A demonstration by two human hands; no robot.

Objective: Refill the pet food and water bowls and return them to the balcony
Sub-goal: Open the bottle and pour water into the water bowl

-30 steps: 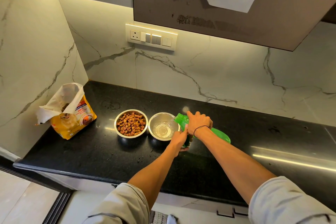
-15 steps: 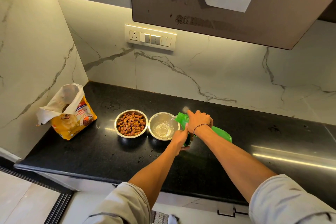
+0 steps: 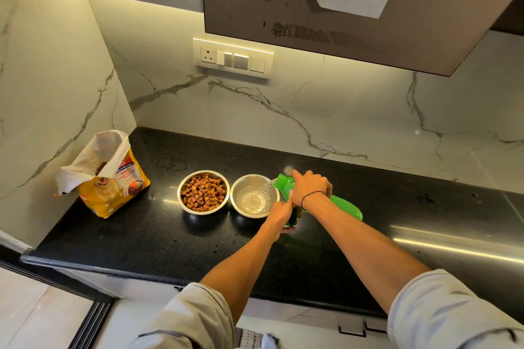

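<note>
While the green bottle [image 3: 344, 204] lies tilted near-horizontal, long axis 4-to-10 o'clock, mouth at 10 over the water bowl [image 3: 253, 195] rim, water streams in. Right hand [image 3: 310, 188] grips its neck; left hand [image 3: 282, 214] curls round a dark cap, partly hidden. Food bowl [image 3: 203, 192] touches water bowl at 9; kibble bag [image 3: 113, 178] further at 9 on the black counter [image 3: 368, 249].

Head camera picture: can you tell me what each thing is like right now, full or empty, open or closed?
food bowl: full of kibble
water bowl: part filled, water streaming in
green bottle: tipped, pouring
food bag: open, upright
right hand: grips the bottle
left hand: holds something dark green, maybe the cap
</note>
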